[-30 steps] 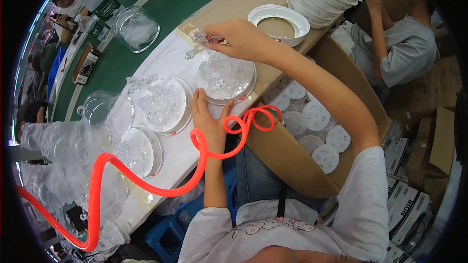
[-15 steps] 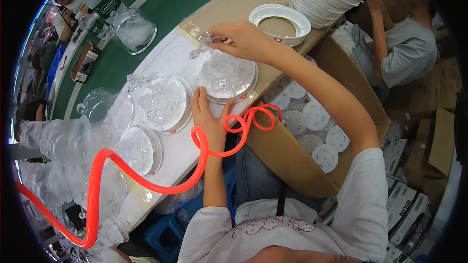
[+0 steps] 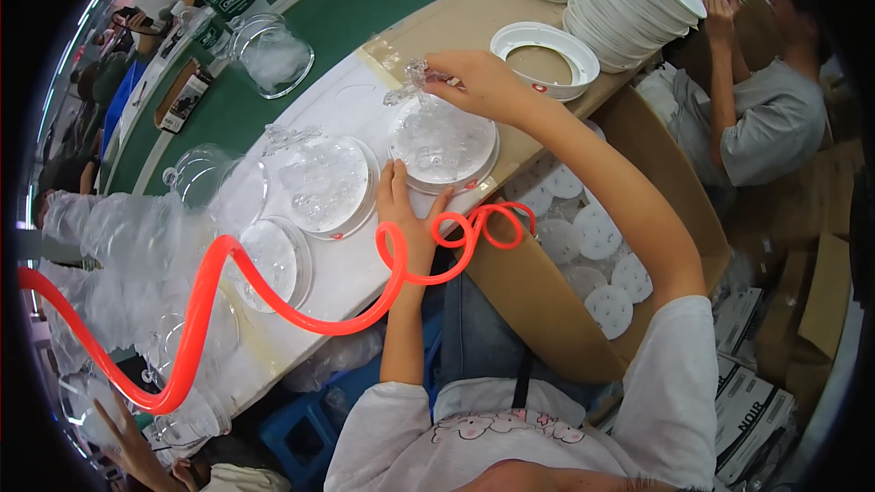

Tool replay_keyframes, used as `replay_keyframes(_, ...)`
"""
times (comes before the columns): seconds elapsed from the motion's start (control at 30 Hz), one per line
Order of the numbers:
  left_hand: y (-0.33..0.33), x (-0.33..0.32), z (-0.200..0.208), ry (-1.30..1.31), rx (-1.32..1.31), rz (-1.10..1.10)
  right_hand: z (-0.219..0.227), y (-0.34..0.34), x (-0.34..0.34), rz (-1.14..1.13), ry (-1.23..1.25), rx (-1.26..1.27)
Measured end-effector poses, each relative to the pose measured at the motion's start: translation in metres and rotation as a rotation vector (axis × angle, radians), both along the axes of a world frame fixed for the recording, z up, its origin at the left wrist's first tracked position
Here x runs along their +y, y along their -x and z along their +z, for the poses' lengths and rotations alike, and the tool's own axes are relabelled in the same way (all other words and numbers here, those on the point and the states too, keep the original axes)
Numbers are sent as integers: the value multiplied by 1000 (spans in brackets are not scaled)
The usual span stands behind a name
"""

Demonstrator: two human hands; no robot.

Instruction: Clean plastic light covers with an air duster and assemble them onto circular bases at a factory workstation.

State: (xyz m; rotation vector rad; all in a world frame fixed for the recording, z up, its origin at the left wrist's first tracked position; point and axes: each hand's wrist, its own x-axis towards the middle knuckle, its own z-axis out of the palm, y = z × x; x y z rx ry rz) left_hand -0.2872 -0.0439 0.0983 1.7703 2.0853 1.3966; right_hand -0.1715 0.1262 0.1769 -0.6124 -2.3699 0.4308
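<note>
- Coiled orange-red flexible hose (image 3: pixel 273 296): runs from the far left edge across the front of the white counter (image 3: pixel 351 109) and ends in loops just beside my left wrist.
- Round clear plastic dish in a white ring (image 3: pixel 324 184): lies on the counter, left of my left hand.
- My left hand (image 3: pixel 407 219): flat, fingers spread wide, resting on the counter edge and touching the rim of the dish ahead of it.
- Round clear plastic dish on a white base (image 3: pixel 444 141): sits on the counter between my two hands.
- Small clear plastic piece (image 3: pixel 412 82): pinched at the dish's far edge.
- My right hand (image 3: pixel 474 82): fingers closed narrowly on that piece.
- White plastic ring (image 3: pixel 544 56): beyond my right hand.
- Stack of white rings (image 3: pixel 638 0): far right.
</note>
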Motion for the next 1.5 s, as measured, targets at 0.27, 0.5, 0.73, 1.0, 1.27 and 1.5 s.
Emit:
replay_keyframes(0.27,15,-1,-16,-70,-28,-10,-4,12,0,-26,259,21)
replay_keyframes(0.5,25,-56,16,-98,-41,-8,8,-27,-70,-156,319,119)
replay_keyframes(0.73,95,-135,5,-101,116,672,-29,-38,-103,-86,342,-4)
replay_keyframes(1.0,141,-138,-7,-57,154,725,-43,-23,-89,-209,325,41)
replay_keyframes(1.27,143,-143,3,-57,-98,654,-45,1,-74,-225,249,35)
replay_keyframes(1.5,133,-170,-2,-35,-99,647,-58,19,-67,-302,208,20)
